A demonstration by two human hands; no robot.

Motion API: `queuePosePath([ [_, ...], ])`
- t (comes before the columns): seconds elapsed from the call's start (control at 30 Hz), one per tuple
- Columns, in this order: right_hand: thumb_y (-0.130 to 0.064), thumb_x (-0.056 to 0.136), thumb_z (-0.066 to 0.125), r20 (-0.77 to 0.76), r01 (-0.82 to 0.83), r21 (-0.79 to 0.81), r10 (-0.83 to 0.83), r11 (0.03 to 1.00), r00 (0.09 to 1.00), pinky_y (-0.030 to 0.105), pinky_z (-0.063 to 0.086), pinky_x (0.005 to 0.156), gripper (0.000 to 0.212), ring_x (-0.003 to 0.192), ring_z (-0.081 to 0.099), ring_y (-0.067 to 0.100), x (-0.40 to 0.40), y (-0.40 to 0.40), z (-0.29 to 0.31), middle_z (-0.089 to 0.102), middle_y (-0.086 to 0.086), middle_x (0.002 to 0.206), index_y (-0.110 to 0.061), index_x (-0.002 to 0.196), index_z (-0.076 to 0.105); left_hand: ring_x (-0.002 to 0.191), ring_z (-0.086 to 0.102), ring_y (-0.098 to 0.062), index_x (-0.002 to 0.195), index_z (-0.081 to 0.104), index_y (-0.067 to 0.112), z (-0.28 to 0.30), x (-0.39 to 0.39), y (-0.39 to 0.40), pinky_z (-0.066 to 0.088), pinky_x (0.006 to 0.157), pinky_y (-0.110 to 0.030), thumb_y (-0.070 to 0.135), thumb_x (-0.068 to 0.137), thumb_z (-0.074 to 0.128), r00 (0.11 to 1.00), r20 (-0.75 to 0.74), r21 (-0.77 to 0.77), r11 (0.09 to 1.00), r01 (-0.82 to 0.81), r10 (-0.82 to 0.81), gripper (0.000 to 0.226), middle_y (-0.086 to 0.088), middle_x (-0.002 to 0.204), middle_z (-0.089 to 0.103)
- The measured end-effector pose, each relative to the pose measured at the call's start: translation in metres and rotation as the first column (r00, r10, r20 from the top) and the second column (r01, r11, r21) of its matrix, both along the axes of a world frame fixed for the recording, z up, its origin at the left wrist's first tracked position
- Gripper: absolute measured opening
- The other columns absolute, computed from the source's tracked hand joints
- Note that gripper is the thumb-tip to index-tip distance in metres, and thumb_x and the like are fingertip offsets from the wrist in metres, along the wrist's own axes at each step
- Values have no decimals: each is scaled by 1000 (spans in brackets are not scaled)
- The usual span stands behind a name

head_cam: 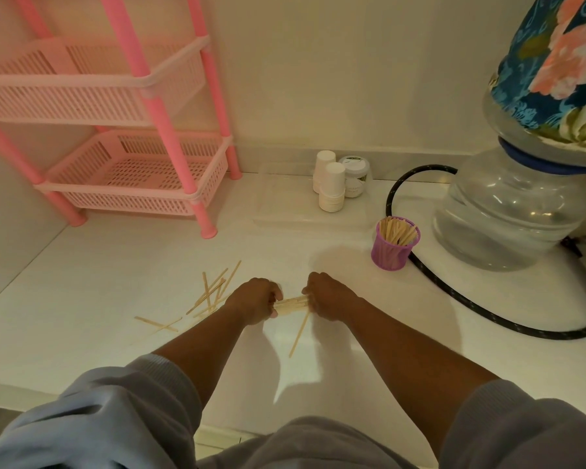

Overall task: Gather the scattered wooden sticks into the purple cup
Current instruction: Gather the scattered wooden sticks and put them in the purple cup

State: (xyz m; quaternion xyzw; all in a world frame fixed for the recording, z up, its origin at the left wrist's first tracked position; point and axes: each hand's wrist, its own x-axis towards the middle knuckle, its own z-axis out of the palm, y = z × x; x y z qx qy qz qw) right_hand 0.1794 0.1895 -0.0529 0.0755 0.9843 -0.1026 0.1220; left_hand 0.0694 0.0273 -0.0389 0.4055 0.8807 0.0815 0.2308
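A bundle of wooden sticks [291,304] lies level between my two hands at the middle of the white counter. My left hand [254,301] grips its left end and my right hand [329,296] grips its right end. One stick [299,333] slants down from the bundle onto the counter. Several loose sticks [214,292] lie scattered to the left of my left hand, with two more [158,323] further left. The purple mesh cup [393,244] stands upright to the right, beyond my right hand, holding several sticks.
A pink plastic rack [129,170] stands at the back left. A clear tray [278,211] at the back holds white paper cups [332,187] and a jar [356,174]. A water bottle dispenser [508,211] is at right, with a black hose [481,309] curving across the counter beside the cup.
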Motion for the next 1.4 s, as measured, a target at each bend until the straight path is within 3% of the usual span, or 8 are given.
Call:
queuePosePath([
  [0.4,-10,89,54,58,91,132,-100,987,993,32,48,79,25,100,62,25,-11,13,7,58,7,113,-13,112,66,97,67,-15,113,72,22,-2,-16,4,49,83,-25,7,81,72,997,-64,2,999,36,-35,35,3,106,73],
  [0.6,-20,86,57,39,24,25,-25,999,999,32,47,78,21,104,57,25,-14,14,7,54,8,111,-8,102,64,95,68,-15,109,75,25,2,-17,14,45,75,-21,15,82,72,992,-103,13,998,69,-67,28,5,104,75],
  [0.7,-26,87,61,54,39,-24,-37,999,998,35,49,82,29,105,54,23,-16,11,6,52,6,114,-11,111,65,95,67,-15,110,75,25,1,-16,18,41,73,-20,16,83,72,992,-105,32,997,70,-66,28,5,104,75],
  [0.83,-17,92,50,23,69,-31,-69,997,997,32,43,72,24,101,58,27,-14,11,2,56,7,111,-12,106,70,92,68,-14,105,76,25,0,-16,19,44,73,-20,17,83,74,995,-90,60,997,43,-37,23,5,98,75],
  [1.13,-20,89,59,101,110,0,-110,994,989,32,51,87,23,107,60,25,-10,33,9,59,8,117,-10,107,70,88,69,-14,97,78,20,1,-29,16,45,73,-21,9,83,71,993,33,193,974,-119,114,20,2,92,77],
  [1.23,-30,81,70,82,118,-78,-112,990,990,28,43,91,44,118,51,23,-11,33,7,52,8,124,-9,119,63,88,69,-14,100,78,19,-1,-31,17,44,70,-18,4,84,67,989,49,233,961,-146,138,25,1,95,77],
  [1.33,-40,77,74,111,152,-153,-136,977,985,35,40,105,69,129,40,21,-16,25,4,41,5,135,-15,137,49,79,63,-8,106,76,18,0,-33,19,42,69,-17,5,85,68,975,89,296,929,-221,204,26,2,98,75],
  [1.4,-40,75,77,120,167,-189,-146,968,982,38,42,103,73,126,42,21,-18,18,0,42,4,132,-16,137,47,75,61,-5,105,77,19,0,-35,20,42,75,-21,13,85,72,958,153,342,896,-283,243,21,3,97,75],
])
